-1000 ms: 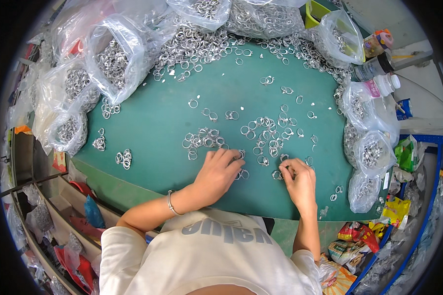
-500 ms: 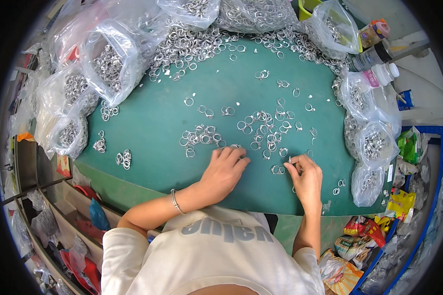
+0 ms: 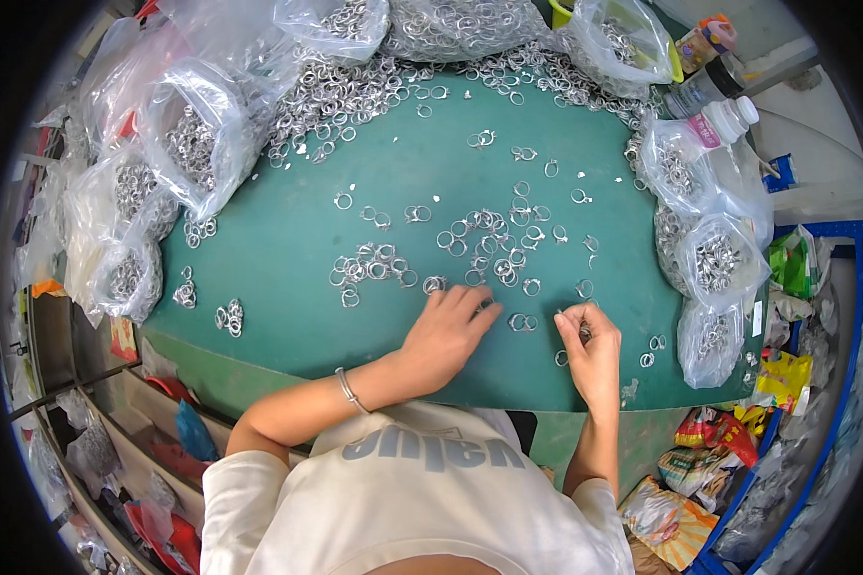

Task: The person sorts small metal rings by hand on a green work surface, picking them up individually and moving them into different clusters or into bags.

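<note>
My left hand [image 3: 451, 331] rests palm down on the green tabletop with its fingers spread and bent. A silver ring [image 3: 434, 285] lies beside its fingertips, and another touches or sits close to its index finger. To the right, my right hand [image 3: 590, 350] is closed in a pinch on a small ring, mostly hidden by the fingers. Beyond my hands lie a loose cluster of rings [image 3: 489, 240] and a smaller ring group [image 3: 369, 264] to its left. A linked-looking pair of rings [image 3: 523, 323] lies between my hands.
Clear plastic bags of rings line the left side, like this bag [image 3: 192, 144], and the right side, like this one [image 3: 719, 259]. A long heap of rings [image 3: 355, 91] borders the far edge. Bottles [image 3: 724, 123] stand at the far right. Small ring piles [image 3: 230, 317] lie left.
The view has shifted slightly, so the tabletop things appear further left. Against the rings, my left hand has slid right, away from the left group. My right hand has moved slightly right, still pinching.
</note>
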The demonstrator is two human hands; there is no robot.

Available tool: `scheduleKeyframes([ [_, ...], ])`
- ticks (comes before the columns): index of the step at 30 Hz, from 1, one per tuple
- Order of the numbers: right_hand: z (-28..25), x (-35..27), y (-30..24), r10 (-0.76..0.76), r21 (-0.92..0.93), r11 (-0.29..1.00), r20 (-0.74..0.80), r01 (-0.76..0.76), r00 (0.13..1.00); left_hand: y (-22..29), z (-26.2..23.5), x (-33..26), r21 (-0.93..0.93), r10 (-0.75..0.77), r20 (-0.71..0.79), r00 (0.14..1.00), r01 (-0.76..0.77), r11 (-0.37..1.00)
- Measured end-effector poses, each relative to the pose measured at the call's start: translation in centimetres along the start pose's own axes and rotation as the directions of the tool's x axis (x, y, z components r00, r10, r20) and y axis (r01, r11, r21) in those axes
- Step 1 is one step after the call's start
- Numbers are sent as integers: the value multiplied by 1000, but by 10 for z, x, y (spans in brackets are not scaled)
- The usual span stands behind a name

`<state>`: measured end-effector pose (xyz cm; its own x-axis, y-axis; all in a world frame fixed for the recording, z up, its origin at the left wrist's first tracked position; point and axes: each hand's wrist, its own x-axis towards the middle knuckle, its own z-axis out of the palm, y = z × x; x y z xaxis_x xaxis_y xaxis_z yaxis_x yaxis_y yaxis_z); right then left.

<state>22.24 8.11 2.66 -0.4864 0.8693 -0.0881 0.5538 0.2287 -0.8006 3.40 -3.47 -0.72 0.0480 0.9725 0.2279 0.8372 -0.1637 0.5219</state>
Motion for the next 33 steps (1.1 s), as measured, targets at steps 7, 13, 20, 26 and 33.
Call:
scheduleKeyframes([
  [7, 0, -9, -1, 1, 30, 1000, -7, 0, 1000, 13, 18, 21, -38, -4, 27, 1000, 5, 999],
  [13, -8, -13, 11, 5, 76, 997, 1, -5, 1000, 6, -6, 19, -500, -246, 59, 967, 242, 831],
  [20, 8, -21, 2, 219, 580, 748, 243, -322, 945, 12, -7, 33, -822, -294, 560, 775, 564, -80],
  [26, 17, -20, -5, 254, 806, 340, 417, -484, 873, 11, -2, 32, -814, -320, 579, 750, 553, -178],
  [33, 13, -18, -2, 212, 784, 303, 498, -542, 841, 9, -3, 32, -799, -349, 599, 721, 563, -210],
])
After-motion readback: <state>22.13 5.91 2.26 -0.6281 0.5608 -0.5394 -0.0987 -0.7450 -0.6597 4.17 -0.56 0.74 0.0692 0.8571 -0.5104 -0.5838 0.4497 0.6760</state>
